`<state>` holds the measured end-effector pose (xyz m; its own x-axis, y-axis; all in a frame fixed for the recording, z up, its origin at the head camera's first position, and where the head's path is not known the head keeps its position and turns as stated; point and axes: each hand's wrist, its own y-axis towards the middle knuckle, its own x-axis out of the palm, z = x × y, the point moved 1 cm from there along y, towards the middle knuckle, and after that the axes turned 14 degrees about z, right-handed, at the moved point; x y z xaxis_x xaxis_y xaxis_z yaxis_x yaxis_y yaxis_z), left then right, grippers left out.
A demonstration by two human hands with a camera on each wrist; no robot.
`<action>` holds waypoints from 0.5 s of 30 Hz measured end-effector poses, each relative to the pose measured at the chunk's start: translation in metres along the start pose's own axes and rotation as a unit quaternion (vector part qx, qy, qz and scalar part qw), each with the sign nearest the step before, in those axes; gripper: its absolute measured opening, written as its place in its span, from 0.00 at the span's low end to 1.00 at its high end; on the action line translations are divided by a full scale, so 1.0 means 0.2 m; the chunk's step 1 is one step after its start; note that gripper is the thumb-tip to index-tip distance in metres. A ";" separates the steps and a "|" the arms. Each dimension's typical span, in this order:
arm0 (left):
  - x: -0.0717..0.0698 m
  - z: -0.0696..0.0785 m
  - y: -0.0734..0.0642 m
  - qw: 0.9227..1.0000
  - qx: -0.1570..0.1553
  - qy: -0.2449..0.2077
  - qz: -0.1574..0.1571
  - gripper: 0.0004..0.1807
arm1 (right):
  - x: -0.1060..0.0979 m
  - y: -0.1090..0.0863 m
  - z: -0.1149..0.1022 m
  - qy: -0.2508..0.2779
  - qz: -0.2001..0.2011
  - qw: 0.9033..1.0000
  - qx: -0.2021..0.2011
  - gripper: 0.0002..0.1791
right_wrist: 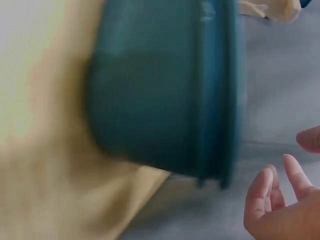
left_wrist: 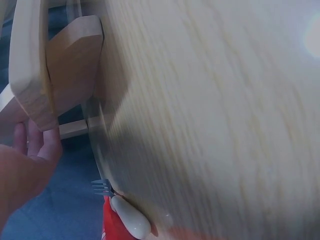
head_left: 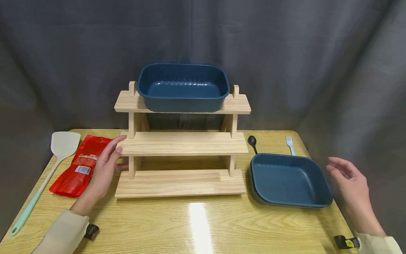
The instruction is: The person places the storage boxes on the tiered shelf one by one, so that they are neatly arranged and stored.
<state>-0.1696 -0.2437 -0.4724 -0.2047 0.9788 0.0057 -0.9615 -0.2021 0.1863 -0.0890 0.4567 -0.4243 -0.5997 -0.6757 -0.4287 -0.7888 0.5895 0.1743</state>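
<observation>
My left hand [head_left: 103, 167] holds the left end of a three-tier wooden shelf [head_left: 184, 144] at its middle board. In the left wrist view, the fingertips [left_wrist: 49, 145] meet the board's end; the thumb is out of sight there. On the top tier stands a dark blue plastic basin [head_left: 184, 103]. More blue basins [head_left: 288, 180], nested with two rims showing in the right wrist view, sit at the table's right. My right hand [head_left: 352, 187] hovers beyond their right side, apart from them, its fingers loosely bent around nothing.
Left of the shelf lie a red packet [head_left: 74, 176] and a white spatula [head_left: 65, 144] with a green handle. A fork [left_wrist: 102, 187] shows by the packet in the left wrist view. Behind the nested basins lie a black spoon [head_left: 252, 141] and a pale blue fork [head_left: 289, 143]. Grey curtains [head_left: 269, 53] hang behind.
</observation>
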 end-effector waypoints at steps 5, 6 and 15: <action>0.01 -0.01 0.01 1.000 -0.001 0.002 0.001 0.28 | -0.01 -0.01 0.11 -0.029 0.010 0.999 0.022 0.20; 0.01 -0.01 0.01 1.000 -0.001 0.003 0.003 0.28 | -0.01 -0.01 0.13 -0.028 0.007 0.999 0.020 0.21; 0.00 0.00 0.00 1.000 0.004 -0.004 -0.002 0.28 | -0.02 0.00 0.24 -0.064 -0.047 0.997 -0.021 0.25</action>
<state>-0.1688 -0.2431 -0.4716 -0.1989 0.9799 0.0134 -0.9607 -0.1977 0.1947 -0.0812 0.4810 -0.4660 -0.5029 -0.6633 -0.5541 -0.8472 0.5054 0.1638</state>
